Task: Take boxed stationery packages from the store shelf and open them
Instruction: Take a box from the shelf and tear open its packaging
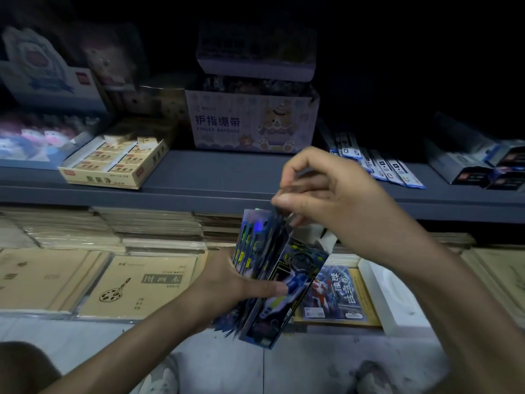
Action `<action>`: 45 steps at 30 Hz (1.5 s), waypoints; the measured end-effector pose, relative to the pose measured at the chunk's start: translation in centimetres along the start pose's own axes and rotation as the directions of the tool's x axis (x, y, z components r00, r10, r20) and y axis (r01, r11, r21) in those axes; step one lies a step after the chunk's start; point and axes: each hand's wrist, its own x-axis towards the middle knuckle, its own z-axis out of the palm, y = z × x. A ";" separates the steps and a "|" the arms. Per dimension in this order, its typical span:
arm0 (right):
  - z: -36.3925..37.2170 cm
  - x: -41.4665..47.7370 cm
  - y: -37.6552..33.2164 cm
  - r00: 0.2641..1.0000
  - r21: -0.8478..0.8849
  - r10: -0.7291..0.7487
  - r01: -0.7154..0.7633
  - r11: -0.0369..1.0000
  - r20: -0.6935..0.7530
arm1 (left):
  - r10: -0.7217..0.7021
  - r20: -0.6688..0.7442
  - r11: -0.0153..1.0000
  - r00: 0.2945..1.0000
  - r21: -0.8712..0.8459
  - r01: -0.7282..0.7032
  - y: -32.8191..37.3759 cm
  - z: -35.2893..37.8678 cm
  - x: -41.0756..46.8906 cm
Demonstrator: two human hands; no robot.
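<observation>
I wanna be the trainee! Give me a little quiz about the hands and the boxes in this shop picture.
1. True or false: the left hand grips the blue box, with its thumb across the front.
2. Pick one: what do the English words on the pastel bear box on the shelf say? A) finger bandage B) glue stick C) crayons
3. Fill in: the right hand pinches what looks like clear film above the blue box's ____ end.

Key: 1 true; 2 A; 3 top
</observation>
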 end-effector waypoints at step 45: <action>2.2 -3.2 4.6 0.815 -0.114 0.062 -0.155 0.981 -0.576 | 0.387 -0.363 0.873 0.848 0.440 -0.210 -0.3 0.9 -0.8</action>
